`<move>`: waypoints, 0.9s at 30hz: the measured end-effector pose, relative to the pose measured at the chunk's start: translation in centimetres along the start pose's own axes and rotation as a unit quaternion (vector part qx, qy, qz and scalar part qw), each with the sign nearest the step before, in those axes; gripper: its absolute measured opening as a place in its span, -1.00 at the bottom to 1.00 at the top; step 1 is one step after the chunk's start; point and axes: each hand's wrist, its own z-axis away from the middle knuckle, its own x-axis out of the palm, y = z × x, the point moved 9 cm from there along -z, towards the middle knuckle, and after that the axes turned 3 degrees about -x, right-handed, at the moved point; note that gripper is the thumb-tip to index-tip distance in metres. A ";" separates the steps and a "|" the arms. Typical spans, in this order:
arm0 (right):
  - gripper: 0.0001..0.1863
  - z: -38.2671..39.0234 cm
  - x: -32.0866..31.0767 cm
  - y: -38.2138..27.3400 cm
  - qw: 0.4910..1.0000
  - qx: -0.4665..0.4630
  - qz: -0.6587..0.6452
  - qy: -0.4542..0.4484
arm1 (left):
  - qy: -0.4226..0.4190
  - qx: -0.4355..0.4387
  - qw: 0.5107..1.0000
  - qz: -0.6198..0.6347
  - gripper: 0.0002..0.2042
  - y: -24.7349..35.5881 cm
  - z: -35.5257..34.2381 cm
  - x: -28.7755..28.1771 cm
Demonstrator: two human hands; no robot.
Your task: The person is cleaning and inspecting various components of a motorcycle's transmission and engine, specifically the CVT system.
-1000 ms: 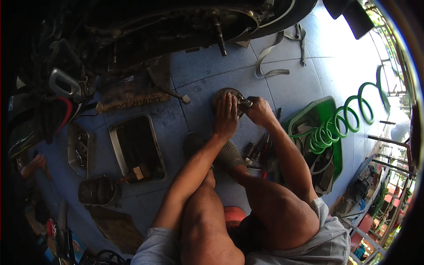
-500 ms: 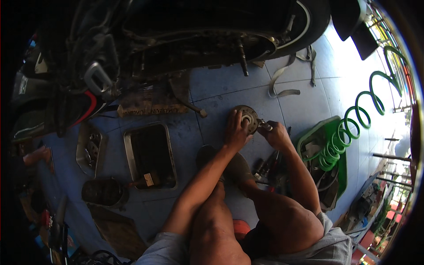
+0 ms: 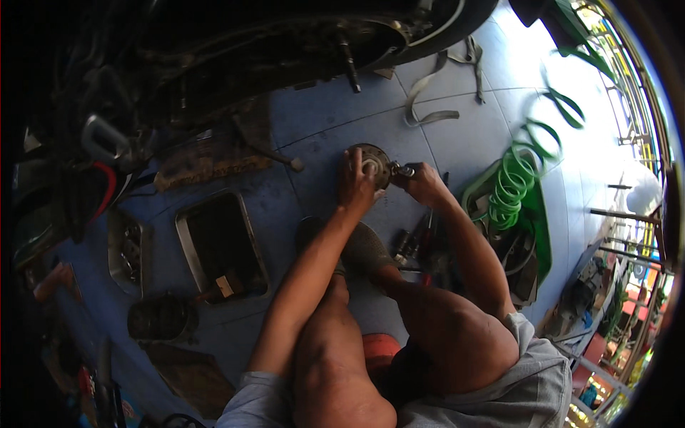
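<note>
A round, disc-shaped metal machine part [image 3: 374, 153] with a raised hub stands over the tiled floor, just beyond my shoes. My left hand [image 3: 356, 184] is closed on its near left side, fingers reaching across its face beside the hub. My right hand [image 3: 427, 187] is closed around a short, shiny metal tool [image 3: 406, 171], whose tip meets the part's right edge. What kind of tool it is, I cannot make out, since my fingers cover most of it.
A raised motorcycle [image 3: 285, 57] with a bare axle [image 3: 349, 68] fills the far side. Metal trays [image 3: 258, 250] and a dark round container [image 3: 163, 317] lie left. Right are a green bin [image 3: 544, 246], a coiled green hose [image 3: 515, 178], hand tools [image 3: 427, 246] and a strap [image 3: 437, 116].
The whole view has shifted, so the scene sits farther left and higher. The green hose has swung and its coils bunch lower over the bin. Both hands stay at the metal part.
</note>
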 end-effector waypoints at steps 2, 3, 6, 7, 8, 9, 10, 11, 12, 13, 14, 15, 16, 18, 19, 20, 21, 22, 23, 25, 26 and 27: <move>-0.67 0.8 -1.2 -0.7 0.997 0.010 0.060 0.054 | -0.013 -0.003 1.000 -0.008 -0.32 0.1 0.0 0.1; -0.66 1.1 -1.3 -0.3 0.997 0.022 0.051 0.056 | -0.017 -0.011 1.000 -0.023 -0.32 0.1 -0.2 0.2; -0.62 1.9 -1.7 1.5 0.996 0.051 0.036 0.063 | -0.017 -0.016 0.999 -0.031 -0.34 0.8 -0.4 0.5; -0.60 1.9 -0.9 1.5 0.999 0.040 0.032 0.019 | -0.012 -0.017 0.999 -0.028 -0.36 0.8 -0.4 0.4; -0.58 1.9 -0.3 1.5 0.999 0.029 0.027 -0.025 | -0.012 -0.013 0.999 -0.027 -0.36 0.8 -0.4 0.3; -0.58 2.1 -0.3 1.6 0.999 0.031 0.028 -0.022 | -0.005 -0.015 1.000 -0.019 -0.38 0.6 -0.3 -0.1; -0.55 2.3 -1.3 0.8 0.999 0.035 0.026 0.030 | 0.003 -0.019 1.000 -0.011 -0.40 0.3 -0.2 -0.2; -0.52 2.5 -2.2 0.4 0.996 0.038 0.023 0.081 | 0.004 -0.017 1.000 -0.011 -0.40 -0.1 -0.2 -0.3; -0.50 2.4 -2.5 -0.1 0.996 0.011 0.029 0.088 | 0.009 -0.009 1.000 0.005 -0.43 -0.4 -0.2 -0.5; -0.50 2.3 -2.8 -0.6 0.995 0.008 0.029 0.091 | 0.015 -0.001 1.000 0.018 -0.47 -0.7 -0.2 -1.0; -0.51 2.1 -2.0 -1.2 1.000 0.002 0.002 0.031 | 0.000 -0.013 0.999 0.051 -0.42 -1.2 -0.4 -1.0; -0.52 2.1 -1.0 -1.9 0.999 -0.005 -0.026 -0.030 | 0.002 -0.012 0.999 0.047 -0.42 -1.4 -0.6 -1.3; -0.52 2.3 -1.4 -1.9 0.998 0.012 -0.059 -0.002 | 0.018 -0.015 0.996 0.087 -0.42 -1.5 -0.9 -2.0; -0.51 2.4 -2.9 -2.4 0.997 -0.014 -0.036 0.074 | 0.035 -0.018 0.992 0.123 -0.42 -1.7 -1.5 -3.0; -0.51 2.6 -4.3 -3.4 0.988 -0.039 -0.015 0.146 | 0.052 -0.050 0.987 0.144 -0.41 -2.9 -1.5 -3.5; -0.51 2.3 -3.8 -3.7 0.994 -0.036 -0.031 0.099 | 0.069 -0.083 0.980 0.166 -0.40 -4.1 -1.3 -3.9; -0.51 2.3 -4.0 -4.3 0.994 -0.040 -0.034 0.099 | 0.070 -0.084 0.981 0.160 -0.40 -4.5 -1.1 -4.1; -0.51 2.4 -3.8 -4.6 0.995 -0.020 -0.035 0.088 | 0.099 -0.097 0.968 0.208 -0.40 -5.3 -0.6 -4.5; -0.50 2.3 -3.4 -4.8 0.996 -0.001 -0.035 0.078 | 0.127 -0.109 0.952 0.256 -0.39 -6.1 -0.2 -4.9; -0.52 2.2 -2.8 -5.6 0.997 -0.020 -0.025 0.068 | 0.118 -0.128 0.947 0.269 -0.39 -6.9 0.2 -4.7; -0.53 2.2 -2.5 -6.1 0.998 -0.037 -0.011 0.058 | 0.110 -0.147 0.940 0.287 -0.39 -7.0 0.4 -4.5; -0.53 2.4 -2.2 -6.6 0.998 -0.035 -0.011 0.058 | 0.108 -0.147 0.940 0.287 -0.39 -6.8 0.5 -4.4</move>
